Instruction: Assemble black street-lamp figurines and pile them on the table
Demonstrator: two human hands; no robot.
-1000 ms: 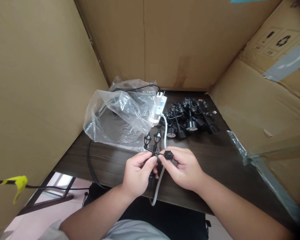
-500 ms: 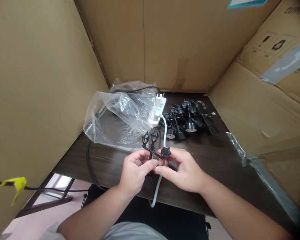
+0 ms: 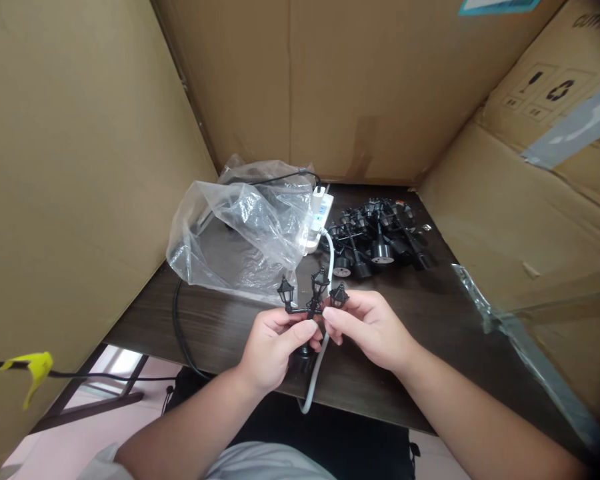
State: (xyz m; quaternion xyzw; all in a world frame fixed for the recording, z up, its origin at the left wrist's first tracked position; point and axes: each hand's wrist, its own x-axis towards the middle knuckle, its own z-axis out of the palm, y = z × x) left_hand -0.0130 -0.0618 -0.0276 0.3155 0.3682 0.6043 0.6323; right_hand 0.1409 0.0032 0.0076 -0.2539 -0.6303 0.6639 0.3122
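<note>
Left hand (image 3: 275, 350) and right hand (image 3: 370, 331) on a miniature black lamppost (image 3: 306, 308)

A small black model street lamp (image 3: 313, 308) with three lantern heads on short arms stands upright, its pole held in the left hand (image 3: 275, 350), while the right hand (image 3: 370, 330) pinches near the arms. Beyond them, a heap of matching lamps (image 3: 375, 240) lies tangled on the counter (image 3: 380, 383), round bases showing.
</note>
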